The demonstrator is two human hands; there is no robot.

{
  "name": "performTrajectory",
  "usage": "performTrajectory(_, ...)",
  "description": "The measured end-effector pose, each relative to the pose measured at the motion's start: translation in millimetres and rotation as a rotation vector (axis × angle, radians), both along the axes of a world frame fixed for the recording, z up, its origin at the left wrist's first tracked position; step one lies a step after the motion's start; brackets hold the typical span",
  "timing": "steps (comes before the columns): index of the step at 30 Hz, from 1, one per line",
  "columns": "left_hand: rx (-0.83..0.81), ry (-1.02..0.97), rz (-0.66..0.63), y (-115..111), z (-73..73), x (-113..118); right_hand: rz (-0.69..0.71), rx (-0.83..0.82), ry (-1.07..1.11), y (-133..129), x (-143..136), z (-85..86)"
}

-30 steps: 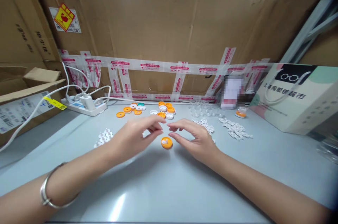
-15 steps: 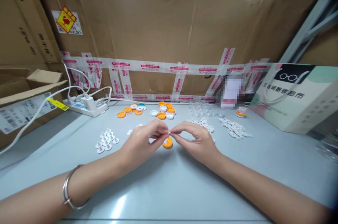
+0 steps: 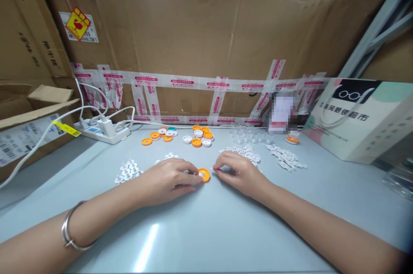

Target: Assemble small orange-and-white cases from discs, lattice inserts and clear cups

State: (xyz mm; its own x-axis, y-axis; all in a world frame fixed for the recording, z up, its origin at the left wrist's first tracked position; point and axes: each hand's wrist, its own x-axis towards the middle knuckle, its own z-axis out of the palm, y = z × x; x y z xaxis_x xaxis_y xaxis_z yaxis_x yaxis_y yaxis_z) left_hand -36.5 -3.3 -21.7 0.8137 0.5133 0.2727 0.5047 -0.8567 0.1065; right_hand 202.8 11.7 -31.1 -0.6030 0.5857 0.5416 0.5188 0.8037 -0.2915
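Observation:
An orange round plastic cap (image 3: 205, 175) with small white pieces in its middle lies on the table in front of me. My left hand (image 3: 171, 177) has its thumb and fingers closed on the cap's left edge. Just right of the cap, my right hand (image 3: 237, 170) pinches a tiny white piece (image 3: 212, 168), mostly covered by the fingertips. White discs with upright pegs (image 3: 126, 170) stand left of my left hand, partly hidden by it. Behind my right hand lies a pile of small white plastic parts (image 3: 247, 152).
Orange and white caps (image 3: 196, 142) lie at the back, with clear plastic cups (image 3: 248, 136) beside them. More white parts (image 3: 287, 158) and a capped clear piece (image 3: 292, 140) are to the right. A power strip (image 3: 108, 134), cardboard box (image 3: 29, 136) and paper bag (image 3: 351, 123) border the table.
My hands have moved apart from their meeting point above the cap. The left has lowered onto the cap's left edge; the right has stayed near with the tiny white piece.

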Motion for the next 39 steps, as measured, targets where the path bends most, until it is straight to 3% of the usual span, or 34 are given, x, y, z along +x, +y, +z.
performTrajectory(11, 0.004, 0.032, -0.051, -4.0, 2.1, 0.7, 0.073, 0.044, -0.094, 0.2, -1.2, -5.4)
performTrajectory(21, 0.196, 0.101, -0.100, -5.3, -1.0, 5.0, 0.058, 0.063, -0.029, 1.6, 4.1, -2.0)
performTrajectory(39, 0.125, 0.060, -0.094, -3.5, -3.2, 5.5, 0.151, 0.158, -0.146, 7.0, 2.4, -2.7)
